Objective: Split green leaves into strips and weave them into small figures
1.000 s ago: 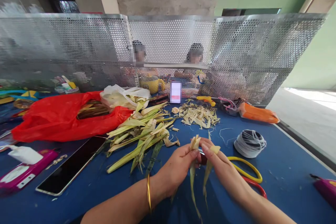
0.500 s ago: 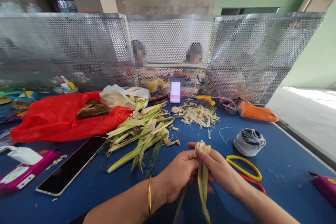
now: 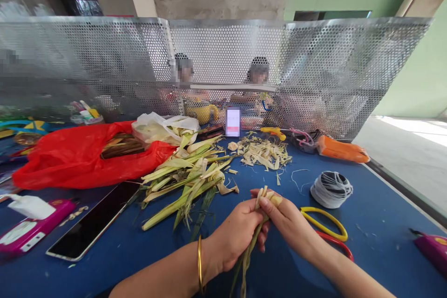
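2 bare hands meet above the near middle of a blue table (image 3: 380,223). The left hand (image 3: 240,223), nearly closed, pinches folded husk strips (image 3: 249,249); the right hand (image 3: 284,214), partly curled, presses its thumb on their pale top, and the tails hang below. These thin strips could split if pulled too tight, or slip loose if either thumb eases (both grips look light). For room: at left, a red bag (image 3: 70,158) and flat phone (image 3: 96,221) crowd the surface; next, a husk pile (image 3: 188,181) lies near the left wrist. Beyond the fingers, bare blue separates them from pale scraps (image 3: 265,152). At right, a yellow loop (image 3: 345,233) sits just beside the right forearm, where a sideways swing could knock it; past the twine ball (image 3: 324,198) runs the table's edge.
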Available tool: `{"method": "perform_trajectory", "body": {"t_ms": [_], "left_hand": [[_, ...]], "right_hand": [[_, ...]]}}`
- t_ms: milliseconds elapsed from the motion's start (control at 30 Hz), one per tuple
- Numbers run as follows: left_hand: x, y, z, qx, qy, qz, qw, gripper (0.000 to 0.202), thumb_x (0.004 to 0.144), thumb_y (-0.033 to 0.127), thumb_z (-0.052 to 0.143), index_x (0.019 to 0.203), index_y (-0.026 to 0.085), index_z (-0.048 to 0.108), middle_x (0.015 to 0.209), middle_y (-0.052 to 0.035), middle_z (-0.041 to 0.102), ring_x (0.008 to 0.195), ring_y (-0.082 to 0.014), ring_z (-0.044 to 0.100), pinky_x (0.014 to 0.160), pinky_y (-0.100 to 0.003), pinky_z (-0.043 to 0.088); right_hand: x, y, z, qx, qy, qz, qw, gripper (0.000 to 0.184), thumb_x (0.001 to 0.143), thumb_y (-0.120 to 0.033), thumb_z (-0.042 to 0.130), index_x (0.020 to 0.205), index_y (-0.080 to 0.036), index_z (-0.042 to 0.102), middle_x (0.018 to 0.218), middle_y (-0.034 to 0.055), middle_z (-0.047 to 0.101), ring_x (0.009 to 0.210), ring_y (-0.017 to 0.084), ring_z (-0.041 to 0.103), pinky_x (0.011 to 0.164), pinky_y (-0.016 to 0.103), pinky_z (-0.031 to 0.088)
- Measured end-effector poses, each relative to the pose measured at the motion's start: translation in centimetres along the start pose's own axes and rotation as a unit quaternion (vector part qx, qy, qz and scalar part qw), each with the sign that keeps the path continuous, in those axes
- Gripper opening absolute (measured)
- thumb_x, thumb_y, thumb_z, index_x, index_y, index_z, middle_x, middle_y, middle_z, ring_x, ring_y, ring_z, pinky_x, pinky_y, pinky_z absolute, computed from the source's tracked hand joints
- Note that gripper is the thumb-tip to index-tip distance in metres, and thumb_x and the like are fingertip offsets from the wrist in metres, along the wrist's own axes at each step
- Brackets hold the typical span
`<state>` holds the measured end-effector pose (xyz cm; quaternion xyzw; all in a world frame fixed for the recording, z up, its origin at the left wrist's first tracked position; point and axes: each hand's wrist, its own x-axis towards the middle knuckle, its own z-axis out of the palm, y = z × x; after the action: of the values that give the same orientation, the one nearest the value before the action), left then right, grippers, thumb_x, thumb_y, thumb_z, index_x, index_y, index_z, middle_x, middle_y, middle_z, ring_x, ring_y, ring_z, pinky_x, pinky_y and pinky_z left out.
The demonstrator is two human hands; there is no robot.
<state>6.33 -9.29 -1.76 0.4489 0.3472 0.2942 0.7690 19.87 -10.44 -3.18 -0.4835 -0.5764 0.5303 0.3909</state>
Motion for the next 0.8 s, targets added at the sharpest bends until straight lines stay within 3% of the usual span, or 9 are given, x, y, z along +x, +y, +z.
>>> {"method": "perform_trajectory", "body": {"t_ms": [100,200,333,500,667,800], "left_hand": [[0.0,0.2,-0.1,-0.005,0.025,0.009,1.000,0.022,0.084,0.036,0.052,0.074,0.016,0.051,0.059,0.0046,0.044,0.045,-0.0059,0.040,0.043,-0.019,0.033],[0.1,0.3,-0.4,-0.006,0.043,-0.008,0.999,0.017,0.084,0.030,0.049,0.079,0.015,0.055,0.059,0.0040,0.047,0.044,-0.0057,0.042,0.042,-0.018,0.033],[0.2,0.2,-0.7,0.001,0.026,-0.026,0.999,0.020,0.084,0.031,0.047,0.083,0.014,0.057,0.067,-0.0013,0.058,0.044,-0.0074,0.049,0.042,-0.019,0.037],[0.1,-0.1,-0.7,-0.004,-0.013,-0.032,0.999,0.024,0.082,0.037,0.051,0.083,0.013,0.057,0.069,-0.0042,0.063,0.046,-0.0097,0.055,0.046,-0.022,0.043],[0.1,-0.3,-0.8,-0.003,-0.020,-0.032,0.999,0.021,0.083,0.033,0.049,0.083,0.013,0.056,0.069,-0.0040,0.063,0.044,-0.0097,0.054,0.046,-0.022,0.043],[0.1,-0.2,-0.7,-0.024,-0.033,-0.031,0.999,0.021,0.083,0.030,0.048,0.088,0.013,0.058,0.068,-0.0046,0.064,0.046,-0.0116,0.058,0.050,-0.025,0.047]], "right_hand": [[0.3,-0.8,-0.7,-0.058,0.097,-0.055,0.992,0.039,0.083,-0.054,0.058,0.091,-0.017,0.067,0.074,0.0033,0.067,0.062,0.016,0.062,0.057,0.026,0.050],[0.4,-1.7,-1.5,-0.050,0.181,-0.067,0.980,0.038,0.072,-0.052,0.069,0.087,-0.017,0.068,0.075,0.0035,0.069,0.069,0.018,0.063,0.064,0.028,0.051],[0.4,-2.2,-1.8,-0.026,0.191,-0.058,0.980,0.038,0.068,-0.052,0.072,0.080,-0.017,0.067,0.072,0.0041,0.069,0.067,0.018,0.062,0.063,0.029,0.051],[0.2,-2.1,-1.7,-0.034,0.186,-0.054,0.980,0.039,0.073,-0.047,0.069,0.098,-0.018,0.068,0.076,0.0030,0.069,0.069,0.018,0.060,0.063,0.030,0.048],[0.3,-2.2,-1.8,-0.055,0.170,-0.046,0.983,0.030,0.073,-0.047,0.069,0.079,-0.018,0.067,0.070,0.0025,0.066,0.065,0.017,0.057,0.062,0.029,0.046],[0.3,-2.2,-1.8,-0.094,0.171,-0.088,0.977,0.023,0.079,-0.041,0.063,0.072,-0.019,0.061,0.071,0.0021,0.064,0.069,0.017,0.057,0.064,0.029,0.045]]}}
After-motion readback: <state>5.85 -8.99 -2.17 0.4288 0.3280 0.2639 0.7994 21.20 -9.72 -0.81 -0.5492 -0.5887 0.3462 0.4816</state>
